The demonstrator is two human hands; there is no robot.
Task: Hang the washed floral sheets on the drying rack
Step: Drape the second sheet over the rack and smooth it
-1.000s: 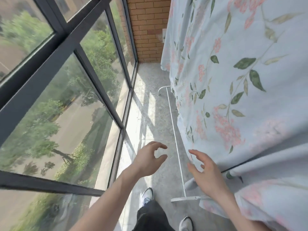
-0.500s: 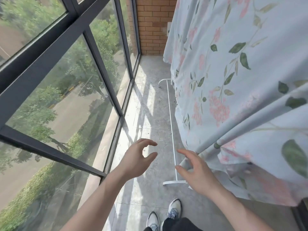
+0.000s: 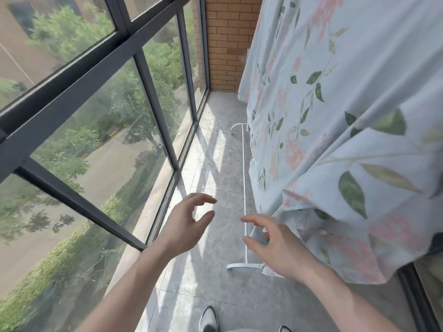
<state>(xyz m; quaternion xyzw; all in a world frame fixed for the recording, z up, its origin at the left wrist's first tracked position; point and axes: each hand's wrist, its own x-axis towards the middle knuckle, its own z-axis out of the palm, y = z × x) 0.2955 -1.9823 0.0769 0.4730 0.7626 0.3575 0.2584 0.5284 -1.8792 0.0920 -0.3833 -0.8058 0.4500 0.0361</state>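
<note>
A pale blue floral sheet (image 3: 335, 111) hangs down the right side, draped over a white drying rack whose floor bar (image 3: 244, 178) and foot (image 3: 242, 266) show below it. A lower fold of the sheet (image 3: 354, 248) bunches near the floor. My left hand (image 3: 184, 226) hovers over the floor with fingers apart, holding nothing. My right hand (image 3: 275, 245) is also open, fingers curled, just left of the sheet's lower edge and not touching it.
A tall dark-framed window (image 3: 100, 121) runs along the left. A brick wall (image 3: 227, 44) closes the far end. The narrow grey tiled floor (image 3: 215, 164) lies between window and rack. My shoes (image 3: 208, 318) show at the bottom.
The view has tilted and drifted back along the balcony. Both hands stay open and held out in front; the sheet hangs as before.
</note>
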